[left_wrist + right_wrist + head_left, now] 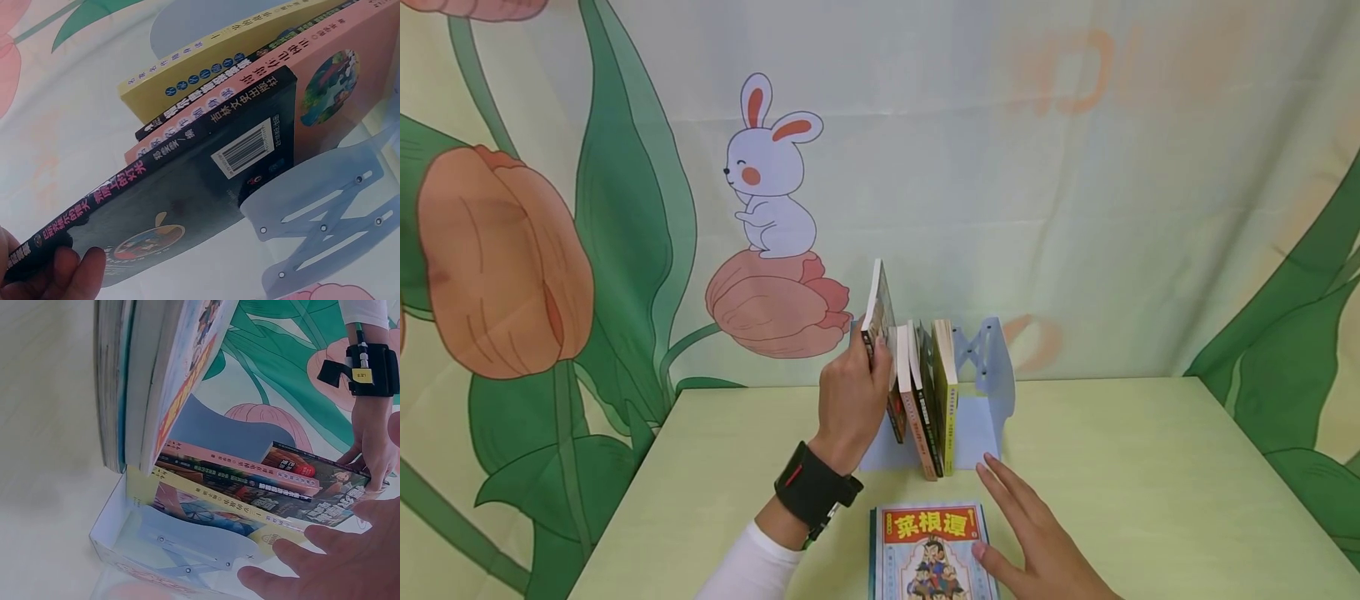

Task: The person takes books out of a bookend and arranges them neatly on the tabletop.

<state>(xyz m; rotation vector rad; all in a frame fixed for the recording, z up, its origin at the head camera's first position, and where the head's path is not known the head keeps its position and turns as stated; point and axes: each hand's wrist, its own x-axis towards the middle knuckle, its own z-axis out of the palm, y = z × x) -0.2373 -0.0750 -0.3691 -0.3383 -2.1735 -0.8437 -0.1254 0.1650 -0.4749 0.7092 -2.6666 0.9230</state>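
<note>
My left hand (852,404) grips a dark-covered book (181,206), fingers on one face and thumb on the other. This book is tilted and raised above its neighbours, at the left end of the row. Beside it stand a pink book (916,425), a black-spined book (929,417) and a yellow book (950,429), leaning in a light blue bookend (1002,375). My right hand (1037,533), fingers spread and holding nothing, hovers at the right of a book stack topped by a comic-style cover (932,554). In the right wrist view, my right fingers (325,540) overlap the yellow book's end.
The pale green table (737,475) extends on both sides of the bookend. Behind it hangs a curtain (925,167) printed with a rabbit and tulips. The book stack lies directly in front of the bookend, towards me.
</note>
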